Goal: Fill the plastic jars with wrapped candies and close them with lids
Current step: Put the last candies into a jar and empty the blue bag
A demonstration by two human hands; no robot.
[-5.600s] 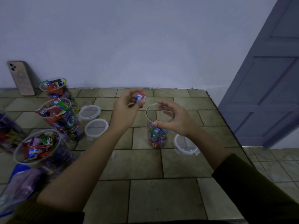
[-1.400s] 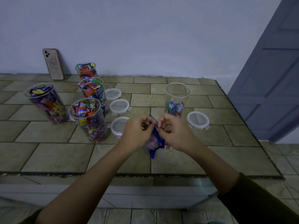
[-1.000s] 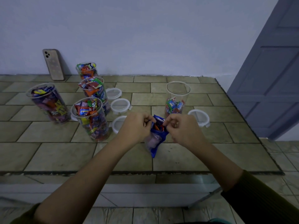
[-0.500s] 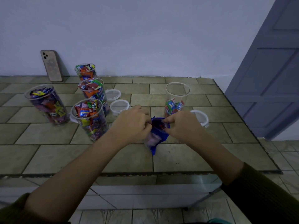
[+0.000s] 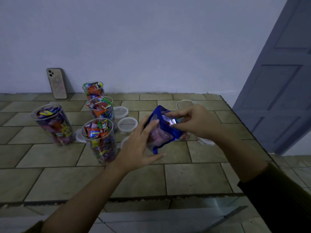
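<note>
Tiled tabletop: left hand grips the candy bag, right hand pinches its open mouth. Yank hard and candies could miss the jar behind it.

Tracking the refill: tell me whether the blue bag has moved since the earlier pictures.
Yes. The blue bag has risen up and right toward the open jar, and now overlaps it in view.

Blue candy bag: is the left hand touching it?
Touching. The head view shows the left hand cupping the blue candy bag, with the thumb on its front and fingers under it.
</note>
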